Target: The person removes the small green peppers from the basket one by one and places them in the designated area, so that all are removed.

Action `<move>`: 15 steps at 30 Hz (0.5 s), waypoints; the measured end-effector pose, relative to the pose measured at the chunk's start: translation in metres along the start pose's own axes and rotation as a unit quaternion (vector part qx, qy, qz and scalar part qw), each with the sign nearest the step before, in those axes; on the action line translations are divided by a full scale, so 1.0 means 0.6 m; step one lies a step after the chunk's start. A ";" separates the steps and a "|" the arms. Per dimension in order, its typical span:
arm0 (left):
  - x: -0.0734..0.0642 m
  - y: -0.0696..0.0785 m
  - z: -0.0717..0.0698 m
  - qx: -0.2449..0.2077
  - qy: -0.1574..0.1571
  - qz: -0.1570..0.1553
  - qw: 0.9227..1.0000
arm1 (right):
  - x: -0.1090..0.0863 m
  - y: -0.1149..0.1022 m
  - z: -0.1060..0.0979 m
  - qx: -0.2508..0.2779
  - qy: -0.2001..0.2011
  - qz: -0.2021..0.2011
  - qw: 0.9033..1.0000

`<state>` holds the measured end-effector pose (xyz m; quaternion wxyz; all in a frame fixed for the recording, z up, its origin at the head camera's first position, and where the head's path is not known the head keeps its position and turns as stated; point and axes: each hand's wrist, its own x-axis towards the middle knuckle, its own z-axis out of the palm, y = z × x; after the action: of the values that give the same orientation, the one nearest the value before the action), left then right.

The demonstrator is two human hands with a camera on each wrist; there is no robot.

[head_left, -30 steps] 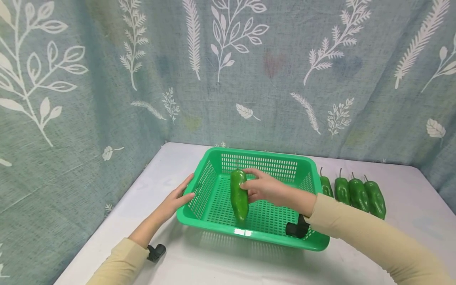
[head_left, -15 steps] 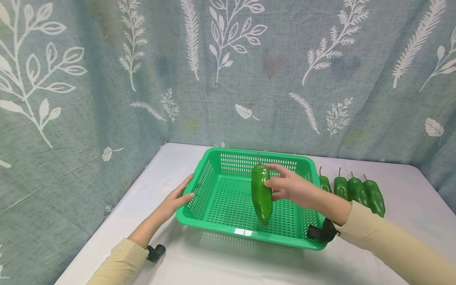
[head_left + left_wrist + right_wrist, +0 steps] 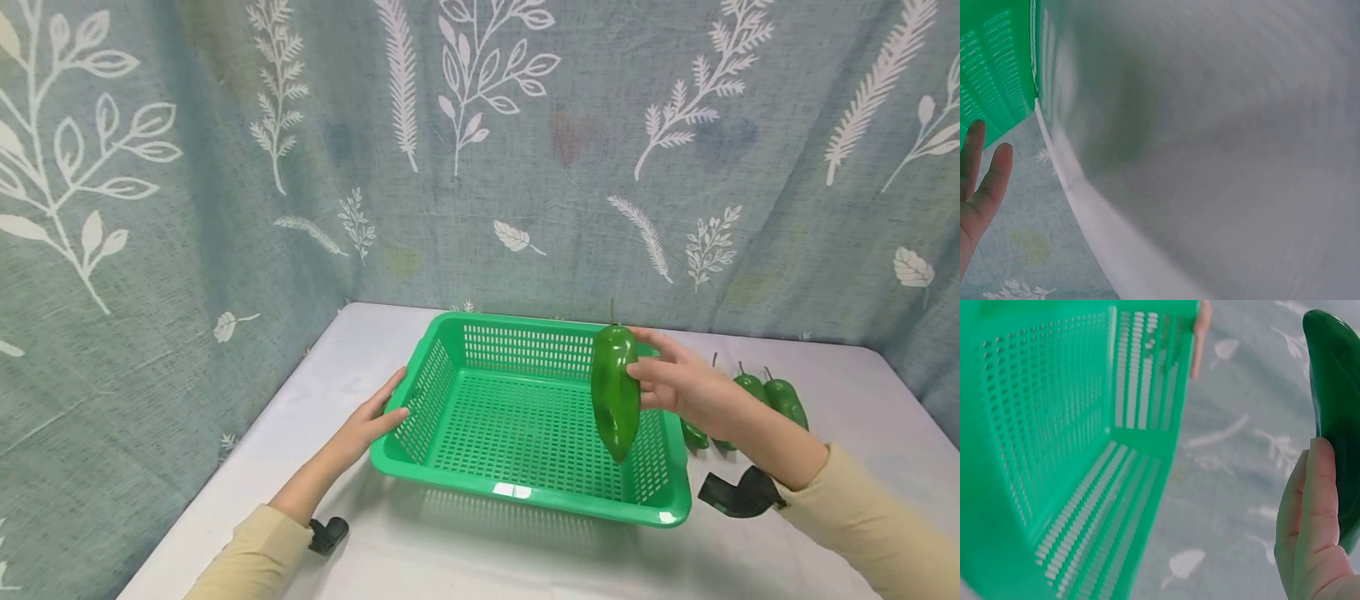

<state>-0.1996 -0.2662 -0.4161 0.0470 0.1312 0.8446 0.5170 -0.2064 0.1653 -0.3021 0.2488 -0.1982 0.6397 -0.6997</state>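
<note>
In the head view my right hand (image 3: 693, 383) pinches a large glossy green pepper (image 3: 615, 392) by its side, stem up and tip down. It is held over the right side of a green plastic basket (image 3: 525, 490). Close up in the right wrist view, my fingers (image 3: 1319, 494) press along the pepper (image 3: 1341, 387). My left hand (image 3: 371, 419) rests against the basket's left rim, fingers straight and spread. The left wrist view catches two straight fingers (image 3: 994, 178) beside the perforated basket wall (image 3: 997, 62). The basket floor shows nothing lying on it.
Several more green peppers (image 3: 787, 404) lie on the white table (image 3: 847, 367) right of the basket, partly hidden by my right hand and forearm. A patterned blue-grey curtain (image 3: 570, 183) hangs behind and to the left. A black wrist camera (image 3: 738, 492) sits at my right cuff.
My right hand has carried the pepper rightward and slightly up, from the middle of the basket to its right side. The left hand and the basket have stayed in place.
</note>
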 end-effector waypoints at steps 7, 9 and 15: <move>-0.003 0.001 -0.003 -0.011 -0.002 0.004 1.000 | -0.030 0.007 -0.051 0.029 0.010 -0.035 0.999; -0.004 0.002 -0.004 -0.014 -0.004 0.004 1.000 | -0.038 0.011 -0.064 0.032 0.014 -0.041 0.999; -0.004 0.000 -0.005 -0.014 -0.002 0.004 1.000 | -0.063 0.022 -0.098 0.058 0.002 -0.077 0.995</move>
<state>-0.1979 -0.2692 -0.4150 0.0484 0.1350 0.8365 0.5289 -0.2099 0.2343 -0.3199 0.2041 -0.2311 0.5816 -0.7528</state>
